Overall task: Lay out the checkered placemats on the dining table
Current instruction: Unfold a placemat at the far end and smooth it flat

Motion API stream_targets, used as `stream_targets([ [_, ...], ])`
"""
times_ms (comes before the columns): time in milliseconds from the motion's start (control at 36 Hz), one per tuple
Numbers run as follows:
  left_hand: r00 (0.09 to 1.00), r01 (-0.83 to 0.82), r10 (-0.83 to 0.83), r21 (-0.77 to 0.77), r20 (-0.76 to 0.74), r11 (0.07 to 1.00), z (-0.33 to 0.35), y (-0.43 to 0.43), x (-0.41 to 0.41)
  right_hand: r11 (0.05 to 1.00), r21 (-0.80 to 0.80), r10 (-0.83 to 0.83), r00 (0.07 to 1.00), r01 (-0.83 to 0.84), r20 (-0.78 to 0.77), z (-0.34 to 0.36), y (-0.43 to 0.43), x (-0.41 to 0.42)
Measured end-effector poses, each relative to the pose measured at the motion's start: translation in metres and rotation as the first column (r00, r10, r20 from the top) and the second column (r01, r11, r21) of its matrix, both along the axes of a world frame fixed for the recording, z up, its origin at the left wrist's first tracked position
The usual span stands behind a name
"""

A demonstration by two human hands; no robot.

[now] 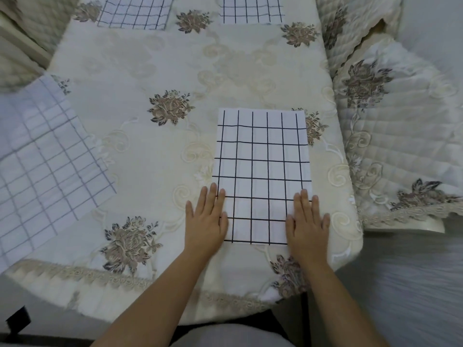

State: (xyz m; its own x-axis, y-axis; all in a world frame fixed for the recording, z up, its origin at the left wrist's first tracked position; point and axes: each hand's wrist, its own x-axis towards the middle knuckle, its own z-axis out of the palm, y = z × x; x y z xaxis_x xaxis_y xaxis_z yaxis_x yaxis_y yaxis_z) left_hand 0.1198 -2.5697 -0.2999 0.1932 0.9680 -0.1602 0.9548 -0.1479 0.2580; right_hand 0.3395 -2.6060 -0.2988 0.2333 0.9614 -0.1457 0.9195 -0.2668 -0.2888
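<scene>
Flat-fingered left hand (206,222) and right hand (308,222) press the placemat (260,159), long axis running away, seemingly flat.

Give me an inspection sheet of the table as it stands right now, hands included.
Surface: table under a cream embroidered tablecloth, floral motifs, lace hem.
Job's things: near placemat flat and square to the near edge; left placemat angled at the left side; far-left placemat and far-right placemat along the far side, cut off by the frame.
Clutter: nothing seen.
Hands: left hand and right hand flat, fingers straight, pressing the near placemat's near corners.
Cables: nothing seen.
Surroundings: quilted chair cover at right; grey floor.
</scene>
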Motion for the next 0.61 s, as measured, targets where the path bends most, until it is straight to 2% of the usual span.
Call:
stream_targets([
  [111, 0.998, -0.046, 0.047, -0.014, 0.04, 0.999, 0.003, -0.005, -0.013, 1.0, -0.015, -0.01, 0.999, 0.01, -0.042, 0.005, -0.002, 0.003],
  [167, 0.984, -0.112, 0.112, -0.01, 0.14, 0.994, 0.005, -0.005, -0.012, 0.998, -0.055, -0.043, 0.995, 0.038, -0.089, 0.009, 0.001, 0.001],
  [222, 0.926, -0.235, 0.221, 0.008, 0.304, 0.972, 0.012, -0.002, -0.01, 0.993, -0.072, -0.098, 0.984, 0.088, -0.148, 0.014, 0.006, 0.0],
  [306, 0.771, -0.409, 0.401, -0.098, 0.495, 0.907, 0.027, 0.002, -0.011, 0.987, -0.035, -0.163, 0.967, 0.159, -0.196, 0.023, 0.012, -0.003],
  [389, 0.636, -0.49, 0.531, -0.239, 0.56, 0.839, 0.04, 0.002, -0.019, 0.983, 0.03, -0.168, 0.948, 0.183, -0.272, 0.033, 0.02, -0.01],
  [472, 0.492, -0.567, 0.653, -0.357, 0.576, 0.742, 0.047, -0.004, -0.035, 0.989, 0.094, -0.068, 0.91, 0.117, -0.408, 0.046, 0.028, -0.031],
  [528, 0.349, -0.618, 0.727, -0.438, 0.591, 0.653, 0.047, -0.011, -0.049, 0.995, 0.089, 0.008, 0.873, 0.04, -0.487, 0.053, 0.032, -0.052],
  [611, 0.106, -0.651, 0.77, -0.542, 0.629, 0.532, 0.045, -0.022, -0.072, 0.99, 0.085, 0.138, 0.847, -0.11, -0.514, 0.058, 0.033, -0.089],
])
